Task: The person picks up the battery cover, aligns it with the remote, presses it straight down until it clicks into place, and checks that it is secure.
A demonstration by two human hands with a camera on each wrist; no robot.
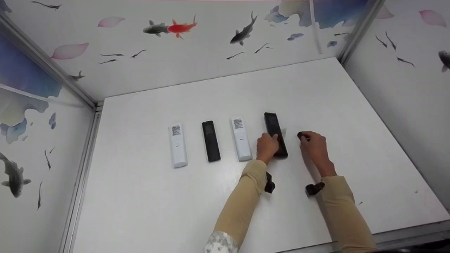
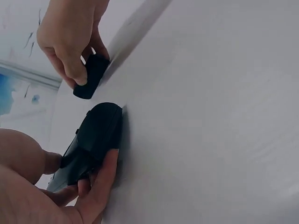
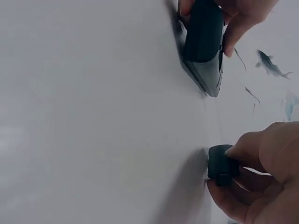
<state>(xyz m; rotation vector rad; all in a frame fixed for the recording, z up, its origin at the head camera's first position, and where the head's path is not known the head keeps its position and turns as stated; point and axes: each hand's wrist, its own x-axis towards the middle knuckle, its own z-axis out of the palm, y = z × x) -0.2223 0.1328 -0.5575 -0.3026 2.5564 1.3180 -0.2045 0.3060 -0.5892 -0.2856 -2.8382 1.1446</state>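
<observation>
My left hand (image 1: pixel 267 147) grips a black remote control (image 1: pixel 271 123) that lies aslant on the white table, the thumb and fingers on its two long sides. In the left wrist view, the remote's rounded near end (image 2: pixel 102 125) shows close over the tabletop. Just to its right, my right hand (image 1: pixel 316 150) pinches a small black battery cover (image 3: pixel 221 161) between thumb and fingers. A little tab stands out on the cover's edge in the right wrist view. The cover is apart from the remote, and the fingers hide part of it.
Left of the hands, a white remote (image 1: pixel 241 140), another black remote (image 1: pixel 211 142) and a second white remote (image 1: pixel 178 147) lie in a row on the table (image 1: pixel 147 203). Printed panels (image 1: pixel 197 52) wall it at the back and sides. A small pale flap (image 1: pixel 283 132) shows beside the held remote.
</observation>
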